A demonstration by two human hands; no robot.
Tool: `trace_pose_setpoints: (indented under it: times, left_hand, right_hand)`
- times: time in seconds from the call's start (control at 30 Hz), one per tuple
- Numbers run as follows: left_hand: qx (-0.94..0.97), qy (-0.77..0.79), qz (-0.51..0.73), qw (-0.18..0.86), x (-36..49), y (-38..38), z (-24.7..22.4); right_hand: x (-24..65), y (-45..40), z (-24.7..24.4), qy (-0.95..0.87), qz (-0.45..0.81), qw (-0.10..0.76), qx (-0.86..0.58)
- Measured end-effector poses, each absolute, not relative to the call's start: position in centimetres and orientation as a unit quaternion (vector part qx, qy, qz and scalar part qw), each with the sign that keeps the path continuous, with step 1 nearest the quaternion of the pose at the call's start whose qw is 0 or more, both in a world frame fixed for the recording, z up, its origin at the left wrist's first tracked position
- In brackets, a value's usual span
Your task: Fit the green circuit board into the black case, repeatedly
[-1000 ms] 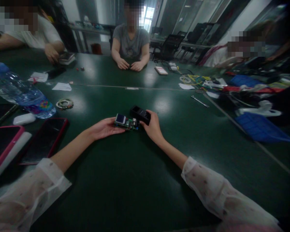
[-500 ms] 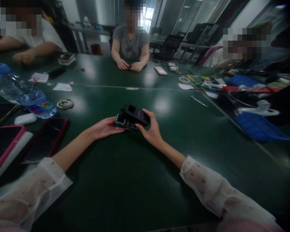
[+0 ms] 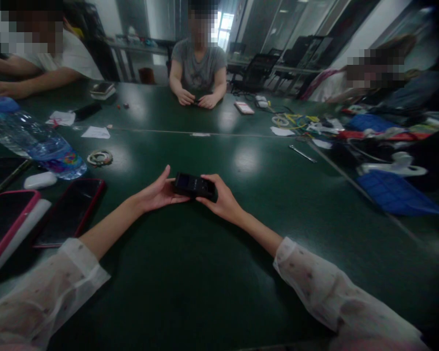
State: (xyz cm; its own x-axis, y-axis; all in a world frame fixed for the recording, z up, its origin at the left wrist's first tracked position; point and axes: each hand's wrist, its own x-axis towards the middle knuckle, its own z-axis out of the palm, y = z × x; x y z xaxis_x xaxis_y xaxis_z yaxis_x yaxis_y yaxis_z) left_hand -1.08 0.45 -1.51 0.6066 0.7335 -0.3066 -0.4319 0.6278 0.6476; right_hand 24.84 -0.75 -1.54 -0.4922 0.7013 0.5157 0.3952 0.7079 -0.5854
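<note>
A small black electronic device [image 3: 190, 185] with a display window and a row of small buttons is held just above the dark green table, tilted slightly down to the right. My left hand [image 3: 161, 192] supports its left end from below, palm up, with the thumb raised off it. Around its right end, my right hand [image 3: 221, 197] grips the black casing between thumb and fingers. The casing covers the device's top, and the circuit board beneath is hidden.
At left lie a red-edged phone [image 3: 71, 212], a pink-cased phone [image 3: 10, 224], a white case [image 3: 40, 180], a water bottle [image 3: 54, 151] and a bracelet [image 3: 100, 157]. To the right are a wrench [image 3: 302, 153], cables [image 3: 296, 122] and a blue tray [image 3: 397, 192]. Other people sit around the table.
My right hand has lowered the black casing leftward over the circuit board, which no longer shows. My left thumb has lifted away. A person's arm at far left has drawn back.
</note>
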Motion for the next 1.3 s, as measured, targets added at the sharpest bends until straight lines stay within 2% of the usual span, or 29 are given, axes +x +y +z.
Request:
trace_pose_setpoints:
  times: [0.53,1.3]
  left_hand:
    - [0.336,0.343,0.359,0.800,-0.6,-0.6,-0.3]
    - [0.298,0.288,0.353,0.839,-0.9,-0.1,-0.9]
  right_hand:
    - [24.9,-0.4,-1.6,-0.859,0.217,0.336,-0.320]
    - [25.0,-0.4,-1.7,-0.856,0.234,0.319,-0.334]
